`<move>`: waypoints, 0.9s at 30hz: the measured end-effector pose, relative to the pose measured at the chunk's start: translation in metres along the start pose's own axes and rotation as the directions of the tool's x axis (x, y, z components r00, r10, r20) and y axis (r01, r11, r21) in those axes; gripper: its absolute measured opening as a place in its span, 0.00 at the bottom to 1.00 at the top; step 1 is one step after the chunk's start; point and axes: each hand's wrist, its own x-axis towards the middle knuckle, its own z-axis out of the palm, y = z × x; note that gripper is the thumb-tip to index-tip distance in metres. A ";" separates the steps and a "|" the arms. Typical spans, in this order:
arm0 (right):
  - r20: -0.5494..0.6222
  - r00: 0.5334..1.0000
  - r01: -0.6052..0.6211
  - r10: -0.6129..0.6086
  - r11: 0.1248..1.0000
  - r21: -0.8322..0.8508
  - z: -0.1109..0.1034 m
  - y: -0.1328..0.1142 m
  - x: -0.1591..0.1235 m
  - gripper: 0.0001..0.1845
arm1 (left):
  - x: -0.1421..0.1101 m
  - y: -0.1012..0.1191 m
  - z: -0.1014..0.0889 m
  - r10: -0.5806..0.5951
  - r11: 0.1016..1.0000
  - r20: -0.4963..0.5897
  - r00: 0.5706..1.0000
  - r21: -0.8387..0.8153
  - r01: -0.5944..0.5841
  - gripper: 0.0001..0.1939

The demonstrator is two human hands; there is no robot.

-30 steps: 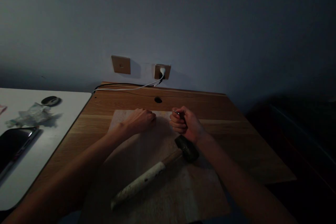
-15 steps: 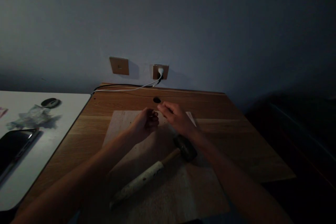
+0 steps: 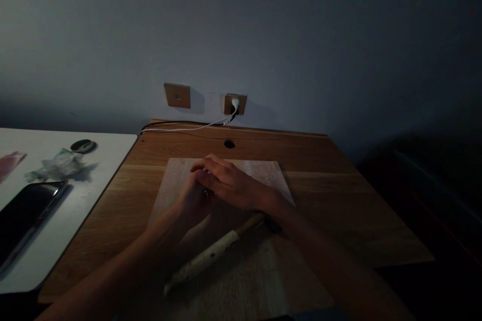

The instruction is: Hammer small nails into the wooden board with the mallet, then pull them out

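My left hand (image 3: 194, 200) is cupped and closed over the wooden board (image 3: 259, 276), with small shiny metal pieces (image 3: 206, 192) just showing in its palm. My right hand (image 3: 229, 183) lies across the top of it, fingers curled over the left fingers. Its fingertips are partly hidden, and whatever they pinch cannot be made out. Below both hands a hammer (image 3: 214, 253) rests on the board, its pale worn handle pointing toward me on the left. My right wrist and forearm cover most of the dark hammer head.
The board sits on a wooden desk (image 3: 339, 210) with a round cable hole (image 3: 229, 144). On the white table (image 3: 86, 200) at left are a phone (image 3: 26, 215), crumpled plastic (image 3: 62, 164) and a dark round object (image 3: 83, 146). Cables run to a wall socket (image 3: 235, 104).
My right hand has moved left and now overlaps my left hand; they were slightly apart before. The hammer still lies on the board. The view has shifted slightly.
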 end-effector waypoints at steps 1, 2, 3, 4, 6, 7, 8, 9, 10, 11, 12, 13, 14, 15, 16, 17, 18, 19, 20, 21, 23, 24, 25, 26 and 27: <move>-0.009 1.000 -0.011 0.012 0.998 0.055 -0.001 -0.002 -0.001 0.28 | -0.002 0.001 0.002 0.001 0.997 -0.027 1.000 -0.080 -0.003 0.09; -0.021 1.000 -0.020 0.023 0.993 0.113 -0.002 -0.004 -0.001 0.29 | -0.004 0.003 0.004 -0.005 0.988 -0.049 0.999 -0.156 -0.003 0.08; -0.033 0.999 -0.027 0.033 0.985 0.168 -0.002 -0.006 -0.002 0.29 | -0.005 0.003 0.006 -0.020 0.977 -0.059 0.998 -0.213 0.007 0.07; -0.038 0.998 -0.032 0.041 0.976 0.214 -0.003 -0.008 -0.002 0.30 | -0.006 0.004 0.008 -0.040 0.970 -0.054 0.998 -0.240 0.026 0.07; -0.022 0.998 -0.053 0.062 0.958 0.282 -0.005 -0.012 -0.003 0.30 | -0.008 0.004 0.010 -0.062 0.961 -0.037 0.997 -0.273 0.050 0.08; -0.005 0.997 -0.071 0.076 0.948 0.310 -0.006 -0.014 -0.004 0.30 | -0.008 0.003 0.011 -0.066 0.957 -0.022 0.998 -0.286 0.057 0.09; 0.015 0.995 -0.094 0.095 0.935 0.342 -0.007 -0.015 -0.005 0.30 | -0.008 0.003 0.011 -0.067 0.954 -0.004 0.998 -0.294 0.063 0.10; 0.023 0.993 -0.113 0.113 0.920 0.374 -0.008 -0.016 -0.006 0.30 | -0.007 0.002 0.010 -0.071 0.952 0.019 0.997 -0.297 0.073 0.11; 0.018 0.992 -0.120 0.123 0.909 0.399 -0.009 -0.016 -0.008 0.31 | -0.007 0.002 0.008 -0.083 0.953 0.047 0.995 -0.289 0.093 0.11; -0.007 0.992 -0.113 0.127 0.904 0.413 -0.009 -0.016 -0.011 0.31 | -0.005 0.001 0.005 -0.104 0.956 0.077 0.992 -0.267 0.121 0.12; -0.050 0.991 -0.093 0.125 0.903 0.420 -0.010 -0.014 -0.013 0.30 | -0.004 0.001 0.002 -0.128 0.962 0.104 0.986 -0.230 0.149 0.13; -0.104 0.987 -0.069 0.125 0.901 0.428 -0.011 -0.012 -0.016 0.29 | -0.002 0.000 -0.002 -0.150 0.970 0.124 0.981 -0.176 0.170 0.14; -0.175 0.976 -0.041 0.131 0.896 0.442 -0.011 -0.009 -0.020 0.27 | 0.000 0.000 -0.005 -0.157 0.980 0.132 0.979 -0.100 0.171 0.15; -0.253 0.956 -0.012 0.146 0.883 0.468 -0.012 -0.005 -0.024 0.25 | 0.003 0.001 -0.008 -0.134 0.991 0.125 0.983 -0.001 0.135 0.17; -0.332 0.927 0.019 0.175 0.861 0.508 -0.014 -0.001 -0.027 0.22 | 0.005 0.001 -0.010 -0.078 0.990 0.115 0.990 0.123 0.063 0.18; -0.408 0.888 0.054 0.214 0.831 0.554 -0.016 0.003 -0.032 0.19 | 0.006 0.001 -0.011 0.005 0.962 0.116 0.993 0.269 -0.036 0.19; -0.473 0.842 0.088 0.258 0.800 0.594 -0.018 0.007 -0.036 0.17 | 0.007 0.001 -0.011 0.097 0.895 0.139 0.985 0.422 -0.148 0.20; -0.522 0.797 0.115 0.303 0.773 0.624 -0.021 0.011 -0.040 0.15 | 0.008 0.001 -0.010 0.178 0.789 0.187 0.966 0.560 -0.254 0.21; -0.554 0.758 0.132 0.345 0.751 0.647 -0.024 0.014 -0.044 0.14 | 0.008 0.000 -0.008 0.234 0.658 0.249 0.940 0.671 -0.342 0.21; -0.570 0.728 0.135 0.382 0.735 0.665 -0.026 0.016 -0.049 0.13 | 0.007 -0.002 -0.006 0.260 0.520 0.319 0.911 0.749 -0.411 0.21; -0.585 0.682 0.120 0.438 0.722 0.681 -0.029 0.019 -0.060 0.13 | 0.007 -0.007 -0.002 0.263 0.254 0.450 0.853 0.821 -0.511 0.19; -0.587 0.669 0.105 0.456 0.724 0.682 -0.029 0.019 -0.066 0.13 | 0.006 -0.010 -0.001 0.250 0.131 0.512 0.822 0.823 -0.553 0.17; -0.586 0.661 0.083 0.469 0.730 0.678 -0.028 0.020 -0.073 0.13 | 0.006 -0.013 -0.001 0.232 0.018 0.573 0.786 0.806 -0.592 0.16; -0.583 0.657 0.053 0.478 0.742 0.669 -0.027 0.021 -0.081 0.12 | 0.006 -0.016 -0.001 0.211 -0.081 0.632 0.746 0.772 -0.631 0.15; -0.576 0.657 0.015 0.486 0.756 0.655 -0.024 0.023 -0.090 0.12 | 0.006 -0.019 -0.002 0.189 -0.159 0.684 0.705 0.730 -0.665 0.15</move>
